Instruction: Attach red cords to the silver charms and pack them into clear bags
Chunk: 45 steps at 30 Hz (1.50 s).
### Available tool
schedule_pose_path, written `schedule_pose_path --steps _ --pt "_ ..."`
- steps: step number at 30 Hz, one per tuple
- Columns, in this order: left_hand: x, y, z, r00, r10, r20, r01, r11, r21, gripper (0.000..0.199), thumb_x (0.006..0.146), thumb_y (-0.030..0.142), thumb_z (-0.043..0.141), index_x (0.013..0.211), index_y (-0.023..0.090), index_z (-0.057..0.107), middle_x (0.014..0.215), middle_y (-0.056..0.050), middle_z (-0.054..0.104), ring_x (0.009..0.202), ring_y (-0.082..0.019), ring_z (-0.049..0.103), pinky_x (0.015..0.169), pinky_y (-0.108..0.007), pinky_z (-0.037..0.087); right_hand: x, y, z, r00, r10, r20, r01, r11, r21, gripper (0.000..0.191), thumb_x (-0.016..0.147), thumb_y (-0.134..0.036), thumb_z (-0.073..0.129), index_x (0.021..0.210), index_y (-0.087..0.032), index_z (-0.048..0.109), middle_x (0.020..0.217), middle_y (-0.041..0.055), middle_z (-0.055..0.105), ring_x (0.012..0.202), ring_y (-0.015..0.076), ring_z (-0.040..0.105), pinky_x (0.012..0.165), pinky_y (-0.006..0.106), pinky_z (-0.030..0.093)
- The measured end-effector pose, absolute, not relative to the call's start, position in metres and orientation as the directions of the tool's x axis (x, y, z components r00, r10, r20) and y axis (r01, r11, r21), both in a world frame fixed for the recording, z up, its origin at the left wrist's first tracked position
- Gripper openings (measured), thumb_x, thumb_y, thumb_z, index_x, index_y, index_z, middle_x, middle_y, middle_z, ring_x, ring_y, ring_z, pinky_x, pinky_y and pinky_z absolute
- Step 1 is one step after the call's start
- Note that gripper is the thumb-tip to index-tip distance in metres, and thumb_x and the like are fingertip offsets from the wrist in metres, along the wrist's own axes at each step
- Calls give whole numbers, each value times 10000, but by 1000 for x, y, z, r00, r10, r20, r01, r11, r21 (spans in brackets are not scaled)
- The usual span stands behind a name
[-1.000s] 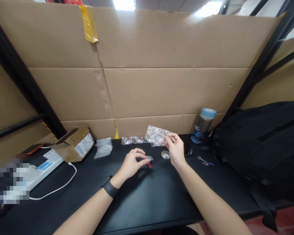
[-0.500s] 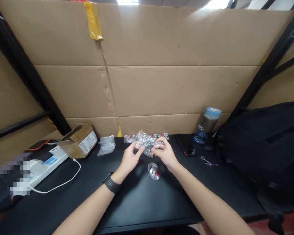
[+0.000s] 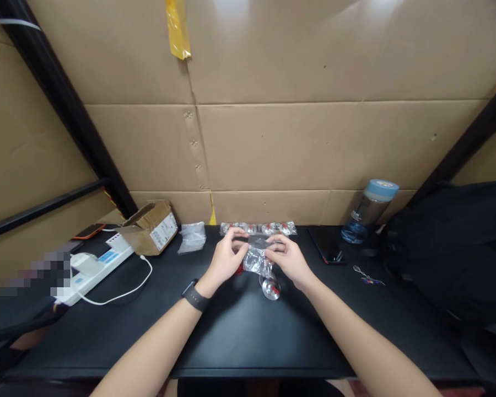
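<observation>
Between my two hands is a clear plastic bag, crinkled and shiny, held above the black table. My left hand pinches its left edge between thumb and fingers. On the other side, my right hand grips the bag's right edge the same way. Just below the bag lies a shiny metal yo-yo-like piece with a red mark, partly covered by the bag. Something red shows beside my left hand, mostly hidden. Behind my hands, several bagged metal discs with red marks lie in a row.
An open cardboard box and a flat plastic bag lie left, near a white power strip with a cable. To the right are a phone, a bottle, a small charm and a black backpack. Cardboard stands behind.
The crumpled bag is now spread more openly and lower between my hands, over part of the metal piece. My head view has tilted down and shifted left.
</observation>
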<state>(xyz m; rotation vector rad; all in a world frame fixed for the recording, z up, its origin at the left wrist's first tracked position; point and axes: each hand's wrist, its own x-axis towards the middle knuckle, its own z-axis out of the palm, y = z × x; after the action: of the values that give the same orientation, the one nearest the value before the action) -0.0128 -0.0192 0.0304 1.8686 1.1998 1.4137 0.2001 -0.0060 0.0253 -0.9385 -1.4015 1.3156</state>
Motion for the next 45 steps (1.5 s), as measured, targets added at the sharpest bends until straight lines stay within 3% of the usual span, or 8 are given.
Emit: schedule_pose_path --steps 6,10,17,21,27,32,37,45 --pt "-11 -36 44 550 600 581 606 -765 217 459 838 429 754 1243 252 631 1259 -98 668 1191 -272 587 990 -417 376 203 -5 26 -145 986 85 -62 77 -995 464 681 -384 847 1010 -215 565 685 -28 684 585 164 652 603 278 483" --pt "-11 -31 39 593 580 559 664 -745 68 271 1006 198 515 1207 265 684 1183 -64 735 1045 -188 648 885 -369 359 201 -6 27 -228 967 113 -51 104 -993 417 755 -421 781 1042 -214 560 728 -8 696 649 175 675 619 277 485" --pt "-96 -9 58 200 825 528 950 -295 101 337 961 170 499 1162 277 747 1189 -88 756 1085 -261 676 902 -411 355 221 -7 39 -556 796 239 410 513 -754 278 837 -352 715 1089 -247 660 1078 56 695 946 209 660 779 317 508" --pt "-147 -1 49 -7 916 401 991 -48 126 366 953 193 483 1192 272 749 1188 -111 755 1084 -335 681 953 -455 373 227 -12 43 -750 639 171 433 669 -603 433 765 -342 817 1160 -249 666 1199 70 625 1121 245 587 1009 372 453" --pt "-170 11 27 72 990 124 979 -94 183 366 829 318 700 1192 331 748 1314 -92 698 1233 -365 612 998 -459 444 228 -9 33 -815 579 1 486 686 -541 747 545 -445 950 1204 -263 647 1213 58 556 1138 277 530 1009 365 444" --pt "-178 15 31 75 991 115 956 -104 275 562 648 408 850 1192 308 747 1283 -94 710 1204 -374 630 1010 -467 468 229 -9 31 -807 590 -39 508 658 -556 637 605 -314 911 1185 -241 658 1156 46 555 1071 240 585 938 312 474" --pt "-184 11 43 127 966 225 943 -188 273 234 809 376 687 990 279 800 1132 -39 771 1084 -286 688 981 -376 479 229 -10 33 -798 602 -26 516 661 -545 629 635 -248 861 1229 -237 653 1190 53 546 1033 219 614 932 298 482" --pt "-175 7 44 -46 923 383 990 -10 143 295 933 303 530 1078 274 785 1181 -49 762 1112 -285 671 989 -368 448 231 -8 34 -793 607 -50 535 656 -532 638 641 -277 874 1240 -249 658 1183 60 573 1098 258 602 970 336 474"
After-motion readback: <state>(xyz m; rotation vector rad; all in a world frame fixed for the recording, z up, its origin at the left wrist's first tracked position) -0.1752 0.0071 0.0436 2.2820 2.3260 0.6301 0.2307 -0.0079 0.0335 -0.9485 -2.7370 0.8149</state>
